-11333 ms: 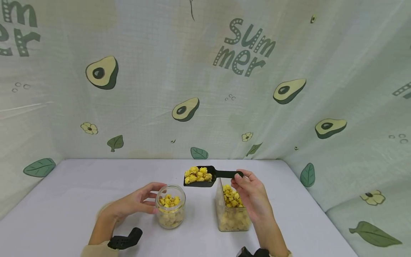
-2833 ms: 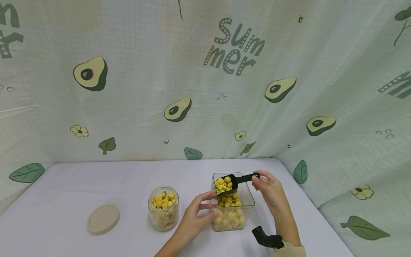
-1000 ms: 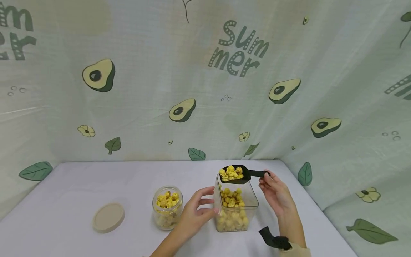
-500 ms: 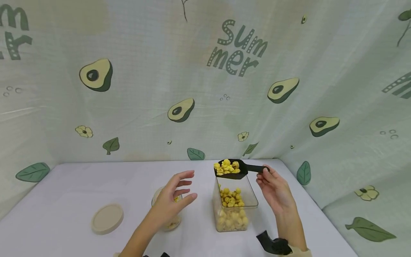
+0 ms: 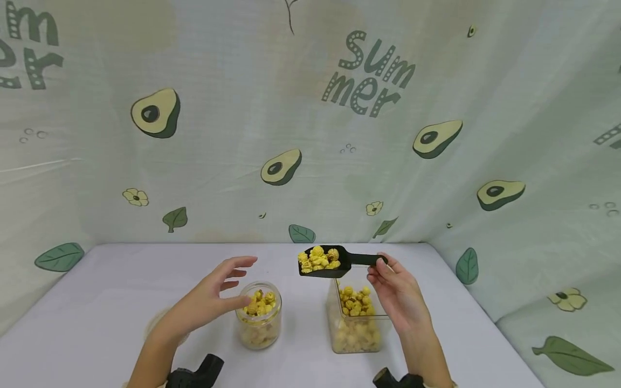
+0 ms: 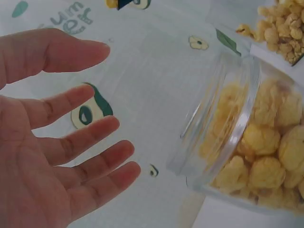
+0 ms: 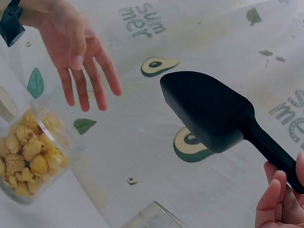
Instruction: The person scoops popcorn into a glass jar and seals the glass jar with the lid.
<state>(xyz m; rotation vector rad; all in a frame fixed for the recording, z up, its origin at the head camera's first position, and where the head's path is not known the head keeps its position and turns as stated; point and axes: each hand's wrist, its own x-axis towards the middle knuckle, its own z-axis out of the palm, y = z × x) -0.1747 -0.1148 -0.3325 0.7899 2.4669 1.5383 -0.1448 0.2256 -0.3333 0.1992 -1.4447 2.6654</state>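
Note:
My right hand [image 5: 399, 291] pinches the handle of a black scoop [image 5: 356, 259], which carries a heap of yellow popcorn [image 5: 317, 259] in the air between the two containers. Below it stands a clear square tub [image 5: 356, 337] with popcorn inside, partly covered by that hand. My left hand [image 5: 208, 299] is spread beside a round glass jar [image 5: 259, 331] of popcorn, its thumb overlapping the rim in the head view. In the left wrist view the straight fingers [image 6: 102, 183] hold nothing, apart from the jar [image 6: 266, 142]. From the right wrist view, the scoop's underside [image 7: 204, 107] shows.
A beige round lid [image 5: 154, 323] lies on the white table [image 5: 111, 280] at the left, mostly hidden behind the left wrist. A patterned cloth [image 5: 218, 108] hangs behind the table and along its right side.
My left hand has left the tub's side and moved left to the jar. My right hand has lifted the loaded scoop out of the tub and carried it leftward.

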